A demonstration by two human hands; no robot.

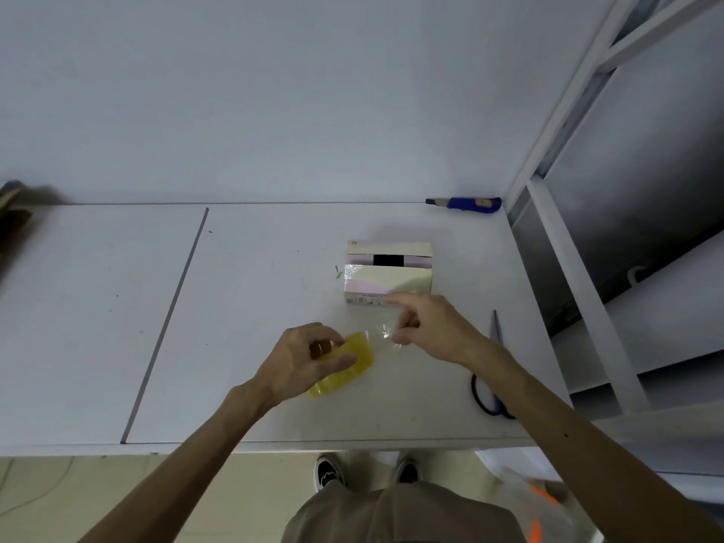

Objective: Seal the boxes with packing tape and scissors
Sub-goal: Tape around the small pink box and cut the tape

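My left hand (309,358) grips the yellow tape roll (352,364), my right hand (429,327) pinches its clear end (382,333) near the pink-and-cream cardboard box (388,274) on the bench (254,307): drawing tape, I judge, next laying it across the box.

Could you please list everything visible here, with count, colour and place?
box: 1, pink and cream, on the table beyond the hands
tape roll: 1, yellow, gripped above the table's near part
tape strip: 1, clear, stretched from the roll to the right hand
scissors: 1, dark handles, on the table beside the right arm
utility knife: 1, blue, far right corner by the wall
table: 1, white
shelf frame: 1, white, right of the table
brown object: 1, far left, blurred
shoes: 2, black and white, on the floor
left hand: grips the roll
right hand: pinches the strip
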